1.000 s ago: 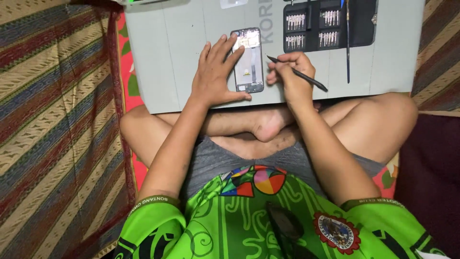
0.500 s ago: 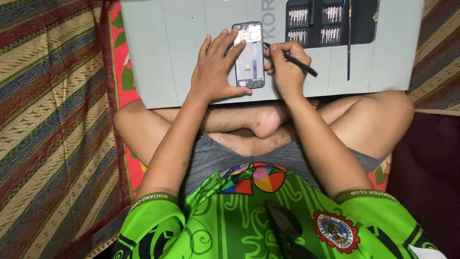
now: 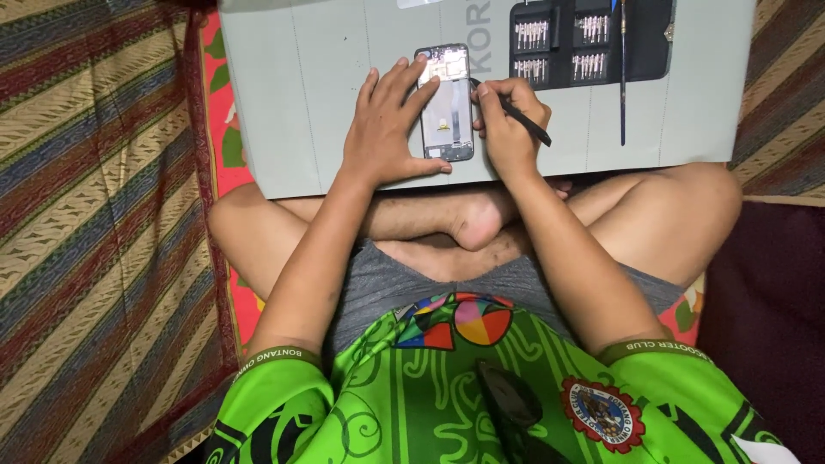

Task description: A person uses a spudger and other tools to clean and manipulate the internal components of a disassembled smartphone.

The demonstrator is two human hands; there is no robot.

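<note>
Mat, pale grey, lies under both your hands, resting across your crossed legs. Striped cloth spreads well out beyond your left hand. Black bit case sits beyond your right hand, near it, rows of bits showing. Your left hand lies flat, fingers spread, thumb and fingertips touching opened phone. Phone lies between your two hands on mat. Your right hand is curled, pinching thin black tool, tip at phone's right edge.
</note>
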